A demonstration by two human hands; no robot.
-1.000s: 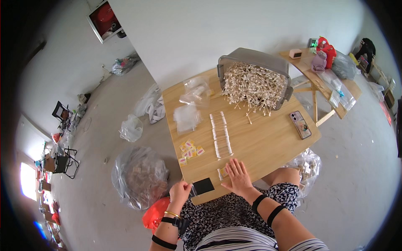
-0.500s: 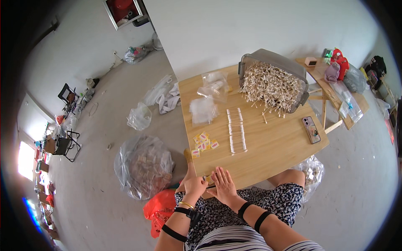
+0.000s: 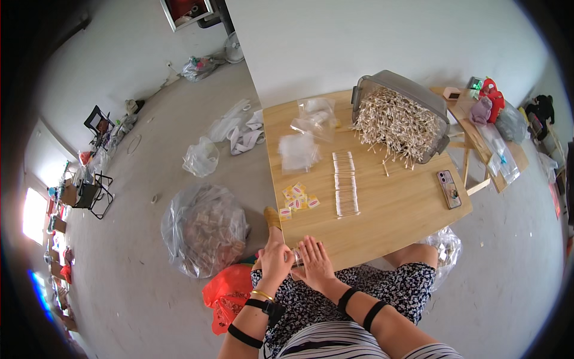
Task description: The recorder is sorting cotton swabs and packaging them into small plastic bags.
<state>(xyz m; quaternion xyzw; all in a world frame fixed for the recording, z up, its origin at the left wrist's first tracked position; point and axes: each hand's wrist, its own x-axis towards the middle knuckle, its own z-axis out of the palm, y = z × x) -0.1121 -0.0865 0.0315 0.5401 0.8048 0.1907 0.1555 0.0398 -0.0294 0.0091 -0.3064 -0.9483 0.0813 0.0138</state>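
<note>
At the table's near left corner, my left hand (image 3: 276, 263) has its fingers curled around one end of a small clear packet (image 3: 297, 258), whose contents I cannot make out. My right hand (image 3: 314, 262) lies flat beside it, fingers stretched out, its inner edge against the packet. Farther up the wooden table (image 3: 394, 209) runs a neat column of cotton swabs (image 3: 345, 185). Left of that column lie several small yellow-and-white cards (image 3: 299, 200), with thin clear plastic bags (image 3: 299, 152) behind them.
A grey bin (image 3: 406, 84) on its side spills loose swabs (image 3: 397, 125) at the back. A phone (image 3: 448, 189) lies near the right edge. Left on the floor stand a filled clear sack (image 3: 206, 230) and a red bag (image 3: 230, 293). A side table (image 3: 475, 143) stands at right.
The view has shifted slightly, so the table appears a little to the right. Both hands stay together at the corner with the packet; my left hand's fingers have turned a little.
</note>
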